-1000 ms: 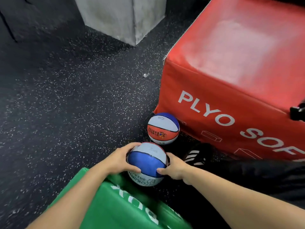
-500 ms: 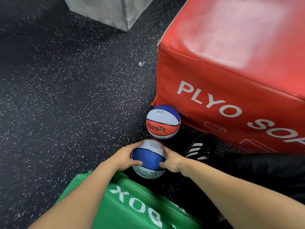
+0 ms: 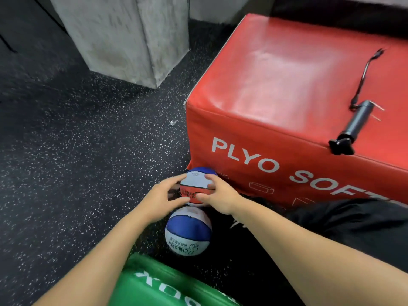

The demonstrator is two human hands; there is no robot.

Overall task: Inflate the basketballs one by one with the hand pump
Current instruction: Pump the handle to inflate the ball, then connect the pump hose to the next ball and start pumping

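Note:
A small red, white and blue basketball sits on the floor against the red plyo box. My left hand grips its left side and my right hand grips its right side, fingers curled round it. A second ball, blue and white with "CHILDREN" print, lies on the floor just nearer me, free of both hands. The black hand pump with its thin hose lies on top of the red box, near its front right edge.
The red soft plyo box stands to the right. A green box is under my arms at the bottom. A grey concrete pillar rises at the back. The floor is speckled black rubber. My dark-clad leg lies at right.
Both hands let go of the blue and white ball and moved forward onto the red, white and blue ball. The camera tilted up, bringing the pump into view.

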